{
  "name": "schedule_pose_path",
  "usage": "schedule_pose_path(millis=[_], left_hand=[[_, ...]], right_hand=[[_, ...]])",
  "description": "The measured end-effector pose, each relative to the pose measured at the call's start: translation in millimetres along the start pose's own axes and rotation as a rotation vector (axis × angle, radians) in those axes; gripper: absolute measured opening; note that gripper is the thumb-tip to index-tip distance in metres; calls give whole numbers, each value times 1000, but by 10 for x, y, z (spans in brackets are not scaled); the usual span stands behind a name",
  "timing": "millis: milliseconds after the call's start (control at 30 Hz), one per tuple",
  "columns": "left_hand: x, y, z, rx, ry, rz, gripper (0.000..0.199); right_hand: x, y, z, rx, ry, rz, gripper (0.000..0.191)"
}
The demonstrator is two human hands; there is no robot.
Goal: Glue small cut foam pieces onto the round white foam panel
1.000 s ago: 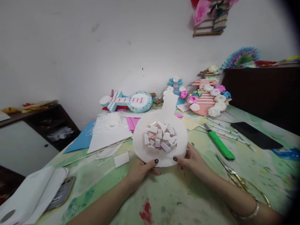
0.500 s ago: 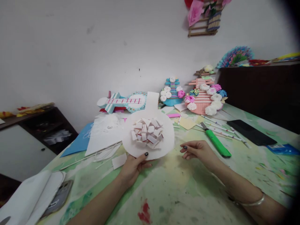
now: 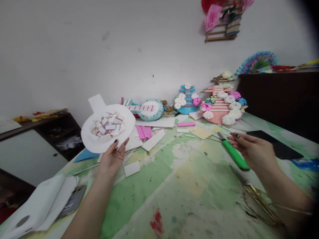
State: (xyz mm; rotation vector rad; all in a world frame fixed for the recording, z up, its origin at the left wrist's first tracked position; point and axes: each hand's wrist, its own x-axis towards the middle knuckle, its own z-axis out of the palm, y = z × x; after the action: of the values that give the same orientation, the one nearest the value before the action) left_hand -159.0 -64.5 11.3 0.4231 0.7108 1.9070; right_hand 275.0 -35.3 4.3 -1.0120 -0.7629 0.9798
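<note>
My left hand (image 3: 111, 161) is raised at the left, thumb on top and fingers beneath. It grips the lower edge of a white lute-shaped board cutout (image 3: 128, 118) with a round body and short neck. Several small folded white paper pieces (image 3: 110, 127) are heaped on its middle. Over the table's right side, my right hand (image 3: 260, 154) has its fingers pinched together; whether anything is between them I cannot make out. Close by the fingertips lie a green utility knife (image 3: 235, 154) and slim paper sticks (image 3: 225, 129). Gold-handled scissors (image 3: 251, 189) lie below that hand.
Blue (image 3: 187, 108) and pink flower-decorated lute models (image 3: 216, 114) stand by the wall beside a light-blue instrument model (image 3: 151, 109). Pink paper (image 3: 144, 132) and white scraps (image 3: 132, 168) lie mid-table. A black phone-like slab (image 3: 286, 147) is at right, a grey phone (image 3: 72, 200) at left.
My left hand has carried the cutout with its paper heap leftward, tilting its neck left. My right hand has moved right, toward the utility knife and sticks. The scissors now show.
</note>
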Motion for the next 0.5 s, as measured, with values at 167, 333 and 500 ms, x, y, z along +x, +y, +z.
schedule_pose_path(millis=[167, 333, 500], left_hand=[[79, 148, -89, -38, 40, 66, 23], [118, 190, -131, -63, 71, 79, 23], [168, 248, -178, -112, 85, 92, 21]], right_hand=[[88, -116, -148, 36, 79, -49, 10], [120, -153, -191, 19, 37, -40, 4], [242, -234, -403, 58, 156, -181, 14]])
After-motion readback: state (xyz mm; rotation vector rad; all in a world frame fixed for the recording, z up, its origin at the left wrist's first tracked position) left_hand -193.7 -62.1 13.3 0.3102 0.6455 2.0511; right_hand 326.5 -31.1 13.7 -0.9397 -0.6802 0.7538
